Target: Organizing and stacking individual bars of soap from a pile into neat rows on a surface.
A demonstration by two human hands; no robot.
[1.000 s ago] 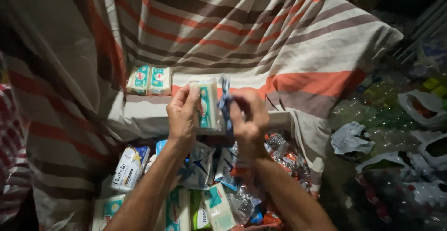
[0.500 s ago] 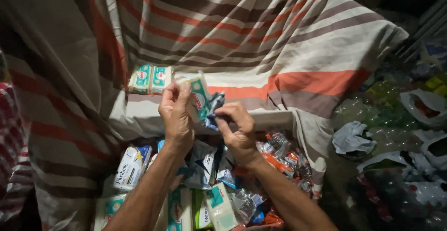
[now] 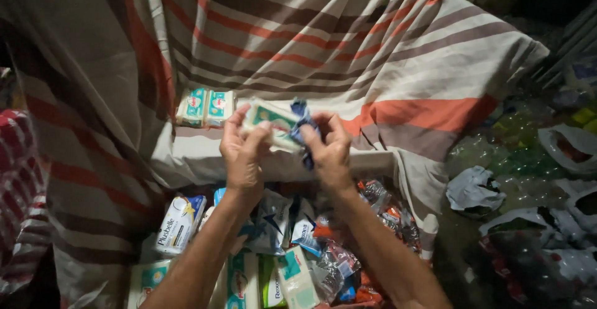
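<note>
A big striped cloth (image 3: 385,54), grey and cream with red bands, is hanging in folds across the whole background and draping over a ledge. Below it, a heap of wrappers and cartons (image 3: 280,253) is lying loose: flattened white and teal packs, crumpled silver and blue foil, some orange bits. To the right, on the dark floor, clear plastic bottles and bags (image 3: 528,178) are piling up. Two small teal and white cartons (image 3: 205,107) are sitting side by side on the ledge, just left of the hands.

The person is holding one flattened carton (image 3: 273,122), white with green and teal print, up in front of the cloth, above the heap. The left hand (image 3: 244,150) is closing around the carton's left end, fingers curled over its top edge and thumb beneath. The right hand (image 3: 328,150) is pinching a scrap of blue wrapper (image 3: 303,128) that is touching the carton's right end; whether the scrap is stuck to it cannot be told.

Judging from the grip, the work is going well if the left hand is keeping the carton flat and steady while the right hand is pulling the scrap away along the carton's length, not twisting it, so neither piece is tearing.
</note>
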